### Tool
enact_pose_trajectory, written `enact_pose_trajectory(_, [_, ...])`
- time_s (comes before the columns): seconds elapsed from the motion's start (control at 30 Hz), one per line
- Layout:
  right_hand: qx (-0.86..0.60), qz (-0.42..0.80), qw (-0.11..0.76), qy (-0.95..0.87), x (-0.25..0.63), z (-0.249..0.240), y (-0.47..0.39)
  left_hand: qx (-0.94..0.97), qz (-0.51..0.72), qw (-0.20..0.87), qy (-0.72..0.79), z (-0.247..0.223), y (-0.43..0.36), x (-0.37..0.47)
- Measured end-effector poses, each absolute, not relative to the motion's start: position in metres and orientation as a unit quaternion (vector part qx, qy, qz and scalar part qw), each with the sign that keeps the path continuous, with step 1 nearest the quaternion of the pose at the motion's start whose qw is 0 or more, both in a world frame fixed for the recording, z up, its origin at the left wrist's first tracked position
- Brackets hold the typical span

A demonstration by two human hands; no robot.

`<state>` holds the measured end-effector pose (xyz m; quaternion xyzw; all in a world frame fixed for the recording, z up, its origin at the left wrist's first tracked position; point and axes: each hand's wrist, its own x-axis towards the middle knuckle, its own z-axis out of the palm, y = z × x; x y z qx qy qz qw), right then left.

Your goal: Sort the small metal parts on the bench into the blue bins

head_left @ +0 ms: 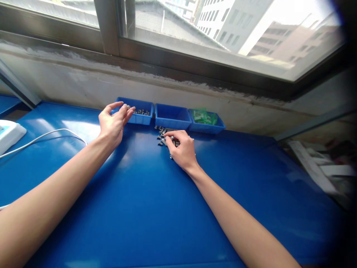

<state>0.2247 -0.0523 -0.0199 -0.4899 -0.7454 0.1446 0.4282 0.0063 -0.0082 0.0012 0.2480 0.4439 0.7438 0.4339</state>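
Note:
My left hand (112, 123) is raised at the front of the left blue bin (143, 119), palm turned up. Between its curled fingers sit small metal screws (127, 107), partly hidden by the fingertips. More screws (142, 111) lie inside that bin. Over a loose pile of screws (160, 143) on the blue table, my right hand (182, 149) points its fingers down. Thumb and index finger are pinched together at a screw in the pile. The palm covers part of the pile.
A middle blue bin (173, 123) stands beside a right bin (208, 128) with green plastic packets (205, 117). All three line the wall below a window. On the left, a white cable (52, 131) runs across the table (145, 212) near a white device (11, 136).

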Motion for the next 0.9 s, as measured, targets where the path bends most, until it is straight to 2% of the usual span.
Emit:
enact_pose_trajectory(0.17, [-0.490,0.147,0.428,-0.745,0.224,-0.021,-0.052,0.256,0.746,0.424,0.446,0.002,-0.008,0.006])
enact_pose_trajectory(0.27, [-0.490,0.146,0.427,-0.746,0.224,-0.021,-0.052,0.333,0.722,0.401,0.456,0.002,-0.011,0.008])
enact_pose_trajectory(0.43, [-0.492,0.140,0.429,-0.745,0.224,-0.021,-0.052,0.631,0.550,0.281,0.469,-0.002,-0.022,0.018])
enact_pose_trajectory(0.57, [-0.502,0.139,0.438,-0.732,0.224,-0.021,-0.052,0.816,0.375,0.168,0.406,-0.011,-0.028,0.024])
enact_pose_trajectory(0.7, [-0.510,0.136,0.441,-0.726,0.223,-0.020,-0.051,0.887,0.278,0.126,0.347,-0.021,-0.028,0.024])
enact_pose_trajectory(0.9, [-0.505,0.137,0.438,-0.731,0.224,-0.021,-0.051,0.887,0.256,0.122,0.364,-0.022,-0.025,0.019])
